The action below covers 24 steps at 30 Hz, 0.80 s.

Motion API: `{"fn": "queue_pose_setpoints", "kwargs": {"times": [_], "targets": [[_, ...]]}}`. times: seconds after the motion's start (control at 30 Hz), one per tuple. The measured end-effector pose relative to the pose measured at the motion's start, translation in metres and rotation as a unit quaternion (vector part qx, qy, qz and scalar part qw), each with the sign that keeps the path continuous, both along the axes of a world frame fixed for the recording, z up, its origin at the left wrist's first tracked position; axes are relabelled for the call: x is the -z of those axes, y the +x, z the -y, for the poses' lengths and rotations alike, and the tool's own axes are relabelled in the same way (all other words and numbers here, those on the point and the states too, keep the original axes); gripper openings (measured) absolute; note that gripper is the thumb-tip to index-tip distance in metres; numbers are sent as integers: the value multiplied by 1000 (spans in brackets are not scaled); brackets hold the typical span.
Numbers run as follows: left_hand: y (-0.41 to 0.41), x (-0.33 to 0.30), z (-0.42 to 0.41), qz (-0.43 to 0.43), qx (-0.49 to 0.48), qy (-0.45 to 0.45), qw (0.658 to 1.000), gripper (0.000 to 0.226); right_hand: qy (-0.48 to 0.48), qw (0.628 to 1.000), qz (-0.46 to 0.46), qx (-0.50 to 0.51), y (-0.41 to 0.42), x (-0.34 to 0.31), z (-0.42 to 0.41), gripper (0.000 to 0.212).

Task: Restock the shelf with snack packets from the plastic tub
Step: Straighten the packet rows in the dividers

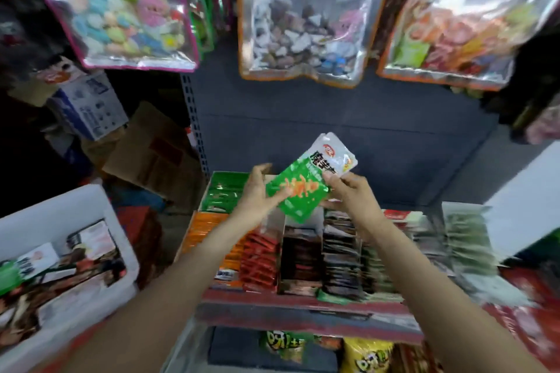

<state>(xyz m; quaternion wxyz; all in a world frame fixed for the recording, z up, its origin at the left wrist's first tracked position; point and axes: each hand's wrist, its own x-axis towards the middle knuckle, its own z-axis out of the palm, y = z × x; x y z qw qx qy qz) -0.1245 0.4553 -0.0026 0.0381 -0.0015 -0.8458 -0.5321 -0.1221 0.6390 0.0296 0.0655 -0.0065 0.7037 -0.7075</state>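
**A:** Head view: what were your hands doing at that moment?

**B:** You held both up over the shelf (303, 306). Your right hand (353, 191) pinched a white and green snack packet (328, 156) by its lower edge. Your left hand (257, 194) touched the left side of a green packet (298, 195) with loosely bent fingers; whether it truly gripped it, I cannot tell. The two packets overlapped, the green one in front.

**A:** And where was the stock?

**B:** Below your hands, the shelf carried rows of packets standing in cardboard trays: green ones (219, 194) at the back left, orange ones (206, 230) nearer, then red ones (260, 257), with dark packets (341, 251) to the right. The white plastic tub (100, 206) sat at your left, well apart from the shelf, with mixed packets inside.

**A:** Anything overhead?

**B:** Three large clear bags of assorted sweets hung above: a pink-edged bag (121, 9), an orange-edged bag (303, 18), and another (454, 18) at the right. Yellow bags (368, 357) showed on the lower shelf.
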Motion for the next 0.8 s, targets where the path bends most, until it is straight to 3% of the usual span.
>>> {"fn": "queue_pose_setpoints", "kwargs": {"times": [0.17,0.27,0.37,0.43,0.5,0.6,0.8], "targets": [[-15,5,-37,22,114,35,993,6,-9,1000,-13,14,-11,-4,-46,7],[-22,6,-54,25,121,47,991,13,-20,999,-15,29,-20,-13,-69,27],[-30,7,-72,22,87,42,995,26,3,998,-33,58,-27,-19,-81,23],[-33,9,-81,32,81,-48,995,49,5,993,-44,109,-32,-18,-87,20],[-33,12,-86,51,136,-155,977,64,-16,986,-44,159,-36,-14,-93,17],[-33,15,-85,64,206,-234,948,59,-45,983,-37,177,-39,-7,-96,17],[-30,22,-65,36,236,-298,924,34,-77,981,0,179,-47,10,-97,20]]}}
